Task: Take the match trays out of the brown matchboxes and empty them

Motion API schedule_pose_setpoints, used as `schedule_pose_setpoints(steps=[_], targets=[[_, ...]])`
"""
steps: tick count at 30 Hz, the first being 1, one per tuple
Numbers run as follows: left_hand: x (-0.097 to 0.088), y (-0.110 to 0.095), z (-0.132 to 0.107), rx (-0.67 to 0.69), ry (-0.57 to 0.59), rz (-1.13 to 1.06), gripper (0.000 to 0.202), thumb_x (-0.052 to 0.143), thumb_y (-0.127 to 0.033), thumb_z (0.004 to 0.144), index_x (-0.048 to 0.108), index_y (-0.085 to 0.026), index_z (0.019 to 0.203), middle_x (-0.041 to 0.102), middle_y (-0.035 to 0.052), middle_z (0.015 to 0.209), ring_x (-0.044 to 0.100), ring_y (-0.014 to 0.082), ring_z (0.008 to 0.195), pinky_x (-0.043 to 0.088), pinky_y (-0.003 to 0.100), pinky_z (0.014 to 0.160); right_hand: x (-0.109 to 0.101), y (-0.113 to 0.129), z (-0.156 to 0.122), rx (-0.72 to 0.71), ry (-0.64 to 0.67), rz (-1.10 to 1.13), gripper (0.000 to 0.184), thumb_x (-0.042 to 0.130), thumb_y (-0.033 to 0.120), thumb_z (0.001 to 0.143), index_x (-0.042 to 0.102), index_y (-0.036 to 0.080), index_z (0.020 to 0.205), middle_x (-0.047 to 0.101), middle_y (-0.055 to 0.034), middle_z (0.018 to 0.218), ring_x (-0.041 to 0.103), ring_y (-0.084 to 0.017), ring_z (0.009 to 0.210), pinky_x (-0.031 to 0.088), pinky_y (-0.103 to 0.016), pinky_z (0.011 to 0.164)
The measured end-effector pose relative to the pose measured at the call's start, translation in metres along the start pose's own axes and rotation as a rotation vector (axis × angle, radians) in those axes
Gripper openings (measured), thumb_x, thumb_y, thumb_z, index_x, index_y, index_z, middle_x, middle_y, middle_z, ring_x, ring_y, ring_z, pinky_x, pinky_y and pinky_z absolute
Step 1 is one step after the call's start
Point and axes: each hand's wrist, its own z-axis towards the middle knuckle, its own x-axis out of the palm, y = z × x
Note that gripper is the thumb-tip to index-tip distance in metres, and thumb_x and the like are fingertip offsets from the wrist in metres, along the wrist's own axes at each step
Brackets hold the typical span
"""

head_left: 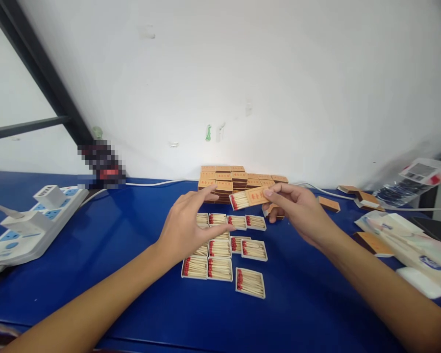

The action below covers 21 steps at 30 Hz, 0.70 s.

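Raised over the blue table, my right hand (299, 208) pinches a matchbox (255, 196) by its right end. Its tray is slid partly out to the left, showing red-tipped matches. My left hand (183, 223) is just left of it, thumb and fingers spread with a gap between them and nothing held. Below lie several open trays of matches in rough rows, such as the front tray (250, 283) and a tray (219, 269) beside it. My left hand hides some of them. Behind stands a stack of closed matchboxes (223, 176) against the wall.
A white power strip (55, 225) with plugged-in chargers sits at the left. To the right are loose matchbox sleeves (329, 203), another matchbox piece (375, 243), a soft tissue pack (407, 245), a white rounded object (421, 282) and a clear plastic bag (407, 181).
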Motion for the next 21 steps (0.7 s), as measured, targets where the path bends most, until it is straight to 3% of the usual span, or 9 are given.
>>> schedule_pose_setpoints(steps=[2, 7, 10, 14, 19, 21], targets=[[0.003, 0.001, -0.003, -0.009, 0.038, 0.005, 0.078, 0.092, -0.054, 0.082, 0.059, -0.023, 0.146, 0.08, 0.0095, 0.122, 0.076, 0.0302, 0.111, 0.06, 0.051, 0.096, 0.01, -0.002, -0.004, 0.038, 0.047, 0.051, 0.044, 0.089, 0.059, 0.079, 0.07, 0.02, 0.082, 0.072, -0.0032, 0.079, 0.065, -0.016, 0.065, 0.058, -0.029, 0.055], [0.008, 0.003, -0.007, 0.038, 0.055, 0.034, 0.036, 0.086, -0.043, 0.091, 0.075, -0.021, 0.118, 0.083, 0.007, 0.107, 0.078, 0.026, 0.092, 0.059, 0.045, 0.083, 0.035, -0.005, -0.016, 0.115, 0.132, 0.112, 0.046, 0.089, 0.063, 0.076, 0.073, 0.02, 0.081, 0.07, -0.0048, 0.082, 0.064, -0.019, 0.078, 0.061, -0.03, 0.056], [0.007, 0.003, -0.006, 0.032, 0.073, 0.023, 0.032, 0.085, -0.043, 0.092, 0.077, -0.022, 0.115, 0.084, 0.0054, 0.105, 0.078, 0.0246, 0.089, 0.058, 0.044, 0.082, 0.032, -0.005, -0.015, 0.127, 0.124, 0.075, 0.046, 0.089, 0.063, 0.076, 0.073, 0.019, 0.079, 0.071, -0.0062, 0.086, 0.063, -0.019, 0.078, 0.058, -0.028, 0.055], [0.001, 0.006, -0.003, -0.037, 0.04, 0.016, 0.033, 0.085, -0.046, 0.092, 0.078, -0.023, 0.116, 0.084, 0.0043, 0.105, 0.078, 0.0244, 0.089, 0.058, 0.044, 0.082, 0.007, -0.005, 0.0, 0.1, -0.009, 0.015, 0.045, 0.089, 0.061, 0.076, 0.071, 0.02, 0.079, 0.067, -0.0045, 0.075, 0.061, -0.017, 0.069, 0.051, -0.027, 0.052], [-0.005, 0.018, 0.0, -0.122, 0.073, 0.066, 0.034, 0.085, -0.044, 0.091, 0.076, -0.023, 0.117, 0.083, 0.0044, 0.106, 0.076, 0.0262, 0.094, 0.059, 0.045, 0.083, -0.052, -0.006, 0.03, 0.062, -0.448, -0.28, 0.029, 0.082, 0.049, 0.081, 0.071, 0.022, 0.08, 0.068, -0.0051, 0.071, 0.056, -0.015, 0.058, 0.046, -0.03, 0.052], [-0.005, 0.02, 0.0, -0.126, 0.12, 0.064, 0.038, 0.086, -0.045, 0.09, 0.075, -0.023, 0.119, 0.082, 0.0049, 0.107, 0.076, 0.0263, 0.095, 0.06, 0.045, 0.085, -0.076, -0.011, 0.039, 0.148, -0.503, -0.431, 0.025, 0.079, 0.043, 0.083, 0.069, 0.022, 0.074, 0.066, -0.0053, 0.066, 0.049, -0.015, 0.051, 0.043, -0.033, 0.051]])
